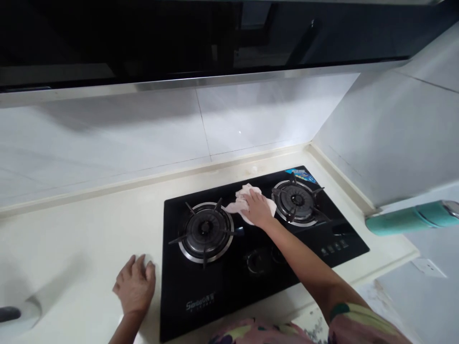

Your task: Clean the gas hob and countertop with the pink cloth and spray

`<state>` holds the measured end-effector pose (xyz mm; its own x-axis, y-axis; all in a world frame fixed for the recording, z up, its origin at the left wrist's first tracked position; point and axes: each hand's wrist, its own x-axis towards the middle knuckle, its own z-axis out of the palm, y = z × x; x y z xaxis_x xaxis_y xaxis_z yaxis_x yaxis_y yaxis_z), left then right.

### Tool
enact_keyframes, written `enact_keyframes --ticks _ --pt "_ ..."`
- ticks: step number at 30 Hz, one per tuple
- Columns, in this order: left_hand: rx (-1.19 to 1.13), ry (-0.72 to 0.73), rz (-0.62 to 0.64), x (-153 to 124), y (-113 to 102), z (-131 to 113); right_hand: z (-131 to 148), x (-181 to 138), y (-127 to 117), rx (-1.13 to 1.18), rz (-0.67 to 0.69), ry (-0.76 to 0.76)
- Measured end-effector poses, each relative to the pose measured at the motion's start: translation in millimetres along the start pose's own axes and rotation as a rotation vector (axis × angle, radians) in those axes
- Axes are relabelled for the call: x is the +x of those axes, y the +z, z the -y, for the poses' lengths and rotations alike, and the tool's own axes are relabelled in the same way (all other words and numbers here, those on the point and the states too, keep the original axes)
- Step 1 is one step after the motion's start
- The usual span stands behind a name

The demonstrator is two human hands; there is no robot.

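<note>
My right hand (257, 208) presses a pale pink cloth (242, 203) onto the black glass gas stove (251, 296), between the two burners. The cloth bunches out past the fingertips and beside the palm. To its left sits the left burner (205, 229) with its metal pan support; the right burner (297, 200) is close on the other side. My left hand (134, 286) rests on the white countertop (82, 220) just left of the stove, its fingers loosely bent and slightly apart, with nothing in them.
A dark range hood (201, 43) hangs low over the back. A teal bottle-like cylinder (405, 218) juts in at the right, by the side wall (412, 134). A white object with a dark part (21, 315) stands at the lower left. Control knobs (255, 262) are at the stove's front.
</note>
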<state>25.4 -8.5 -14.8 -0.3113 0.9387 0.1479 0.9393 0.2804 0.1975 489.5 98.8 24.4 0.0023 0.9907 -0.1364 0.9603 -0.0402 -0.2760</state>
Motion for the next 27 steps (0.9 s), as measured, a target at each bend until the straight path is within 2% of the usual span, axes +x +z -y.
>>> enact_keyframes --ticks 4,7,9,13,16,18,21,23,27 --pt "-0.008 0.017 -0.031 -2 -1 -3 10 47 -20 0.011 -0.002 0.195" --pt "-0.015 0.014 -0.027 -3 -3 -4 17 51 -20 0.017 0.028 0.225" --pt "-0.019 0.005 -0.021 -3 -3 -5 19 29 -11 -0.002 0.056 0.131" --pt "-0.019 0.01 -0.009 -3 -3 -5 13 -51 14 -0.05 0.141 -0.126" --pt "-0.012 0.01 -0.004 -3 -3 -4 1 -96 21 -0.033 0.227 -0.184" --pt "-0.012 0.008 -0.008 -3 -2 -4 -6 -105 18 -0.003 0.295 -0.203" --pt "-0.013 0.012 -0.022 -2 -2 -5 -10 -88 8 0.029 0.329 -0.225" --pt "-0.01 0.017 -0.03 -2 -2 -5 -9 -64 1 0.019 0.255 -0.201" --pt "-0.007 0.023 -0.044 -2 0 -3 -6 -19 -11 -0.021 0.048 0.011"
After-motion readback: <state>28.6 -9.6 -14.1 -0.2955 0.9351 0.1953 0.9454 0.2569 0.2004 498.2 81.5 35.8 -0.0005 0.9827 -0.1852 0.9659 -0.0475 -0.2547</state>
